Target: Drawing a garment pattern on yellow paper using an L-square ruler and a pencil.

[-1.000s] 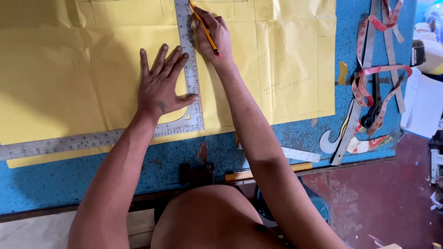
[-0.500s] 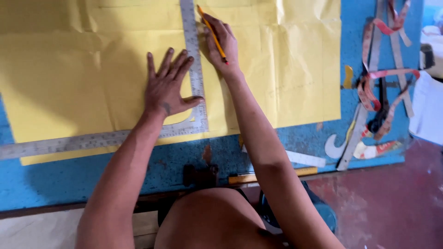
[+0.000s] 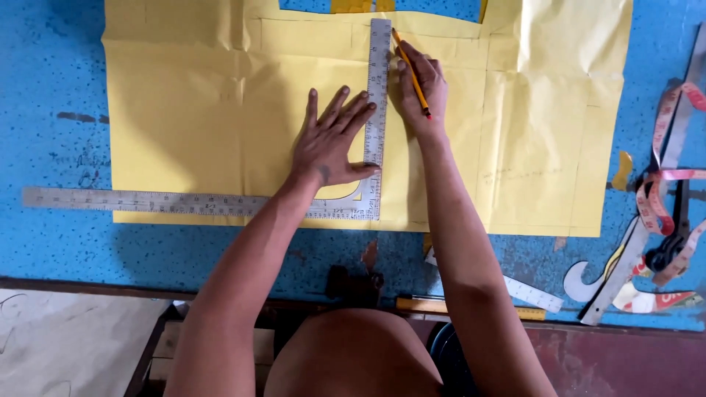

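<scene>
Palm-down left hand (image 3: 331,143) sits flat on the yellow pattern paper (image 3: 191,110), fingers splayed and released, nothing grasped. Fingertips and thumb press onto the upright arm of the metal L-square (image 3: 378,95); looks like a hold-down so the edge can't slip on the paper.

Right hand (image 3: 421,92) is just right of that arm, fingers pinched on a yellow pencil (image 3: 412,73). Pencil leans with its dark tip up near the top end of the ruler arm, red end down toward the wrist. Tip close to the steel edge; contact with the paper can't be confirmed.

L-square: thin grey steel, graduated along both arms, long arm running left past the paper edge onto the blue tabletop (image 3: 59,73), corner below the left thumb. A curved cutout shows at the inner corner.

Paper: matte, creased in fold lines, faint pencil lines, cut notch at the top.

Tabletop: blue paint, speckled and worn.

Well right of the pencil hand: a pink tape measure (image 3: 662,198) looped over dark scissors (image 3: 673,246), plus a pale curve template (image 3: 588,279). Near the right forearm, a short ruler (image 3: 529,292).
</scene>
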